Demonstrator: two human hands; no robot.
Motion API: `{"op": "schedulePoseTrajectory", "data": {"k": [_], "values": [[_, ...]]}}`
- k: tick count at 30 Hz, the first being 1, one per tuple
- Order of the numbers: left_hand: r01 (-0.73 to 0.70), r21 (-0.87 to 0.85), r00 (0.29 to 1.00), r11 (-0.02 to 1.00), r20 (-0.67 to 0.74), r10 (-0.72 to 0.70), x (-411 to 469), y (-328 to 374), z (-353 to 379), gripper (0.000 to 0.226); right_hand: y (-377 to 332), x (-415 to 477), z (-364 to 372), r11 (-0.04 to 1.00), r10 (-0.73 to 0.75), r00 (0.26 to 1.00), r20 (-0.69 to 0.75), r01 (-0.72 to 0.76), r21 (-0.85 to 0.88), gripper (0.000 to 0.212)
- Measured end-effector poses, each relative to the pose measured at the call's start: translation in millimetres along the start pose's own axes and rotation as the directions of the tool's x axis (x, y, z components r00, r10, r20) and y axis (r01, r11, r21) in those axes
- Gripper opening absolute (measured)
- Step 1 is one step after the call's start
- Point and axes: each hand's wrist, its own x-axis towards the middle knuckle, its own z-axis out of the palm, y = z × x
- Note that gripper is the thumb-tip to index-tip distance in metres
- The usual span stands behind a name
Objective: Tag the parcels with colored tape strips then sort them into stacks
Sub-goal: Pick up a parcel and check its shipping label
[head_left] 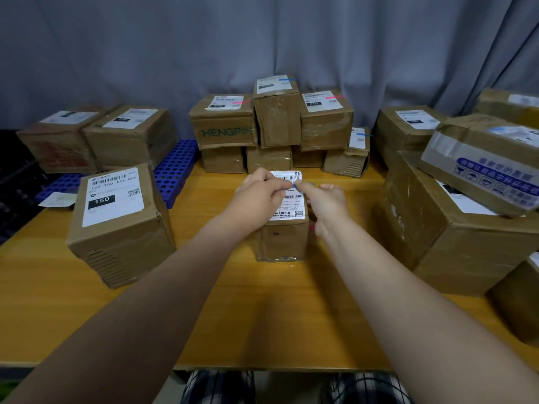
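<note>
A small cardboard parcel [284, 242] with a white label stands upright on the wooden table [233, 310] in the middle. Both my hands are over its top. My left hand [261, 196] and my right hand [326, 198] pinch the two ends of a short blue tape strip [297, 185] at the label's upper right. Behind it is a stack of parcels [277, 123]; two bear pink strips, two bear blue strips.
A parcel marked 150 [116, 225] stands at the left. Two more sit on a blue perforated pallet [175, 170] at the back left. Large boxes [455, 223] are piled at the right. A grey curtain hangs behind.
</note>
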Motion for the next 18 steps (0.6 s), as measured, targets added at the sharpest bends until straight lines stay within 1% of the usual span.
{"op": "schedulePoseTrajectory", "data": {"k": [2,4,5,7,8,9,10,11,12,13,14,16,18], "values": [[0.008,0.007,1.000,1.000,-0.012,-0.008,-1,0,0,0.028,-3,-1,-3,0.998,0.056,0.998,-0.018,-0.056,0.034,0.040],[0.030,-0.061,0.997,0.998,-0.065,-0.034,-8,-1,-2,0.028,-5,-8,-9,0.997,0.077,0.997,-0.017,-0.077,-0.007,0.039],[0.054,-0.135,0.992,0.989,-0.108,-0.069,-13,-3,-2,0.031,-5,-12,-14,0.996,0.058,0.998,0.006,-0.057,-0.064,0.038],[0.118,-0.270,0.962,0.956,-0.206,-0.177,-24,-9,-2,0.040,-2,-23,-24,0.984,0.006,0.995,0.104,0.013,-0.180,0.037],[0.175,-0.318,0.946,0.932,-0.209,-0.249,-28,-12,-1,0.043,0,-30,-28,0.973,-0.014,0.986,0.165,0.051,-0.226,0.041],[0.243,-0.389,0.930,0.889,-0.166,-0.327,-32,-14,0,0.046,2,-35,-30,0.961,-0.027,0.975,0.219,0.086,-0.263,0.046],[0.304,-0.487,0.918,0.819,-0.080,-0.389,-36,-13,1,0.046,5,-39,-31,0.950,-0.039,0.964,0.262,0.118,-0.291,0.047],[0.336,-0.582,0.911,0.741,0.001,-0.412,-38,-10,3,0.044,8,-41,-30,0.940,-0.054,0.955,0.290,0.147,-0.309,0.047],[0.320,-0.632,0.916,0.706,0.017,-0.400,-40,-8,6,0.041,11,-43,-29,0.935,-0.076,0.946,0.314,0.176,-0.307,0.046],[0.276,-0.650,0.926,0.708,-0.018,-0.378,-40,-4,8,0.038,13,-43,-27,0.934,-0.110,0.936,0.333,0.212,-0.288,0.047],[0.213,-0.669,0.935,0.712,-0.072,-0.347,-39,2,8,0.035,12,-44,-25,0.942,-0.152,0.924,0.350,0.243,-0.233,0.051],[0.082,-0.711,0.948,0.699,-0.160,-0.274,-32,16,3,0.030,5,-41,-22,0.956,-0.243,0.899,0.363,0.286,-0.069,0.057],[-0.021,-0.728,0.958,0.685,-0.211,-0.195,-18,30,-5,0.030,-11,-39,-20,0.937,-0.341,0.882,0.325,0.348,0.037,0.055]]}}
